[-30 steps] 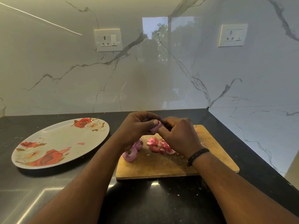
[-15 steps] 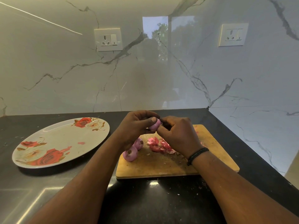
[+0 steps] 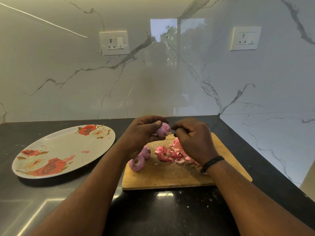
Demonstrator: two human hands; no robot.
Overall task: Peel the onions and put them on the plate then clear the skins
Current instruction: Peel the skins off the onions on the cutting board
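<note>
Pinching onion (image 3: 163,129) between left hand (image 3: 142,133) thumb and fingers.

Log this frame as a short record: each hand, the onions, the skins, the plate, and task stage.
left hand: grips an onion above the cutting board
right hand: fingers curled beside that onion; what they pinch cannot be told
other onions: two on the board's left part
skins: loose pile on the board, partly behind the right hand
plate: left of the board, holds no onion
stage: peeling; nothing plated, skins not cleared
</note>
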